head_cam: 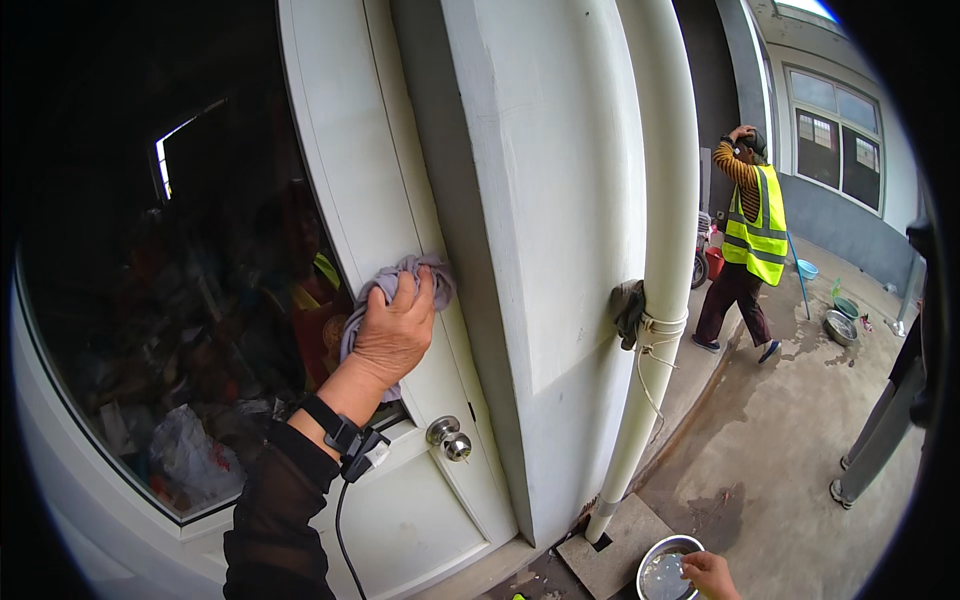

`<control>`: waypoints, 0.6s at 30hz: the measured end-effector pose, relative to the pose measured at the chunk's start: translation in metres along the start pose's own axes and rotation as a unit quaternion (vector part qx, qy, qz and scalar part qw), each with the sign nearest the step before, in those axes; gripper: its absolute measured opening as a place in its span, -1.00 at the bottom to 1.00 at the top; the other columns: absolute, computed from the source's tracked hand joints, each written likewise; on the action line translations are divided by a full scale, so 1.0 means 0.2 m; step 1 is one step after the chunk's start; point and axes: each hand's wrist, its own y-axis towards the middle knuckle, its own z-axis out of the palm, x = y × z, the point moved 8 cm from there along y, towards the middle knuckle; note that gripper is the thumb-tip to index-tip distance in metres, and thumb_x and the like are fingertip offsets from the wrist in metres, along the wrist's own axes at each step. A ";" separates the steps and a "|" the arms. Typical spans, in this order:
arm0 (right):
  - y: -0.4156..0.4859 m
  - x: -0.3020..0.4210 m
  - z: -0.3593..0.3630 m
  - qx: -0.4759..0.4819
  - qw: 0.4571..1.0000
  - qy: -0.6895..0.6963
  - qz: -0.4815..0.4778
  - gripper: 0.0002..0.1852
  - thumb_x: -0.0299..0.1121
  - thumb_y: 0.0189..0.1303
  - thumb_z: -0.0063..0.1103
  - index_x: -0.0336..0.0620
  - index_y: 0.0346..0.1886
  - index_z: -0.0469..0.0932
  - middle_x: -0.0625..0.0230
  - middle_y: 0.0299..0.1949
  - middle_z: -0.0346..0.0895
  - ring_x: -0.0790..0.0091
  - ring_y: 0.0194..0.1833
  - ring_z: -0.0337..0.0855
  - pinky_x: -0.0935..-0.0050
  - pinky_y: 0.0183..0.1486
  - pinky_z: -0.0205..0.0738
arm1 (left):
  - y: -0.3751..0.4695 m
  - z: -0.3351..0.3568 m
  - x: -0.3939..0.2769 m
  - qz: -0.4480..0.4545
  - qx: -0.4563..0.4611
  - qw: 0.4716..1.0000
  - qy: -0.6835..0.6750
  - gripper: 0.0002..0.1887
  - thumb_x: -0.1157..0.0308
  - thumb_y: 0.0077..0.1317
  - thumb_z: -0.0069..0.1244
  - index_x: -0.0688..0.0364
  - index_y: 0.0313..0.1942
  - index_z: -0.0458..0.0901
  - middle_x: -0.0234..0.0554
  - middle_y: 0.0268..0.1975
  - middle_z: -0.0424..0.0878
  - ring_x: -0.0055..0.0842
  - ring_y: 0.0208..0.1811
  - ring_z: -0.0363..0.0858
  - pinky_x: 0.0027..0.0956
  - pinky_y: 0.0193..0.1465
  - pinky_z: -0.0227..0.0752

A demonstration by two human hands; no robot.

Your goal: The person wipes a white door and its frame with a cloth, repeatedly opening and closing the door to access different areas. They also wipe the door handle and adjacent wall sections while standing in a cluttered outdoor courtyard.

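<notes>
My left hand (pixel 394 334) presses a bunched greyish-purple cloth (pixel 409 281) against the white door (pixel 352 165), beside the edge of its dark glass panel. Its fingers curl over the cloth. A black wrist strap with a cable is on that forearm. Below the hand is a round metal doorknob (pixel 456 447). My right hand (pixel 705 574) shows at the bottom edge, bare, its fingers overlapping a round metal basin (pixel 645 570) with liquid in it. Whether it grips the rim cannot be told.
A white downpipe (pixel 660 187) tied with cord, a dark cloth (pixel 628 311) tucked beside it, stands right of the wall corner. A person in a yellow vest (pixel 757 225) is on the wet concrete. Basins (pixel 840 328) sit farther off; another person's legs (pixel 885 420) are at right.
</notes>
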 end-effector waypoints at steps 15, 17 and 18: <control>-0.18 0.22 -0.05 0.011 0.987 0.109 0.115 -0.81 -0.48 0.16 0.21 -0.37 -0.19 0.62 0.32 -0.45 0.62 0.53 -0.43 0.62 0.55 -0.37 0.48 | 0.03 0.02 0.20 -0.066 -0.028 0.997 -0.030 -0.69 0.33 0.12 0.01 0.03 -0.09 0.66 -0.35 0.18 0.45 -0.36 0.19 0.32 -0.15 -0.08 0.26; -0.19 0.24 -0.03 0.021 0.989 0.101 0.110 -0.81 -0.46 0.16 0.21 -0.35 -0.19 0.62 0.33 -0.46 0.62 0.54 -0.44 0.61 0.56 -0.38 0.47 | -0.03 0.00 0.11 -0.070 -0.042 0.996 -0.020 -0.69 0.31 0.11 0.02 0.03 -0.09 0.66 -0.34 0.17 0.45 -0.36 0.17 0.32 -0.10 -0.09 0.25; -0.20 0.23 -0.03 0.027 0.990 0.085 0.107 -0.81 -0.45 0.17 0.21 -0.34 -0.18 0.62 0.34 -0.46 0.62 0.55 -0.44 0.61 0.56 -0.38 0.47 | -0.07 0.00 0.03 -0.063 -0.053 0.996 -0.034 -0.71 0.30 0.11 0.01 0.05 -0.14 0.68 -0.32 0.17 0.45 -0.36 0.16 0.32 -0.07 -0.11 0.26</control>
